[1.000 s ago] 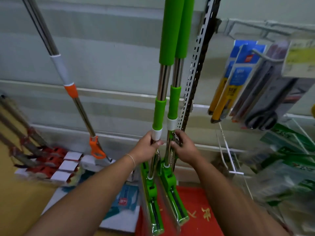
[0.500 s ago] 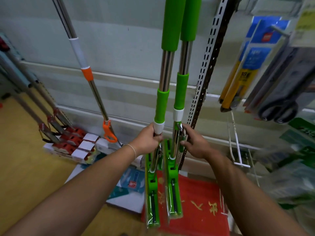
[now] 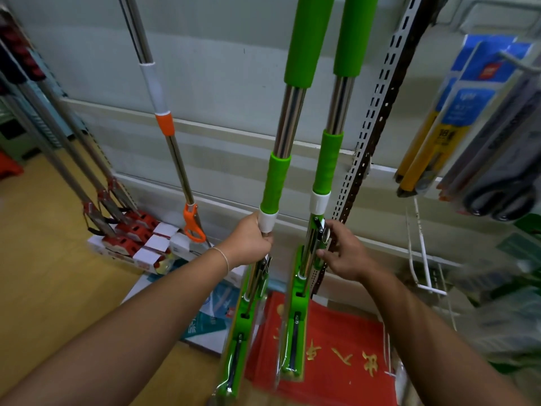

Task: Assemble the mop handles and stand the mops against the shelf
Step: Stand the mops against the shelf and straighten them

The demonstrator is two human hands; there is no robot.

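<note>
Two green mops are standing side by side right in front of the shelf, heads down on the floor and handles running up out of view. The left hand [image 3: 248, 244] is wrapped around the left mop [image 3: 270, 189] just under its white collar, a proper full grip on the pole. The right hand [image 3: 344, 253] is on the right mop [image 3: 323, 171] lower down, fingers curled and pinching at the metal lever and pole under that mop's white collar, so a looser fingertip hold rather than a fist. The right mop sits just beside the slotted upright [image 3: 377, 118] of the shelf. Both mop heads look to be in clear plastic, and the right one rests on a red mat [image 3: 336, 356] with gold characters. Off to the left an orange mop [image 3: 175, 148] leans on the wall, and packaged tools [image 3: 456, 112] hang on the right.
</note>
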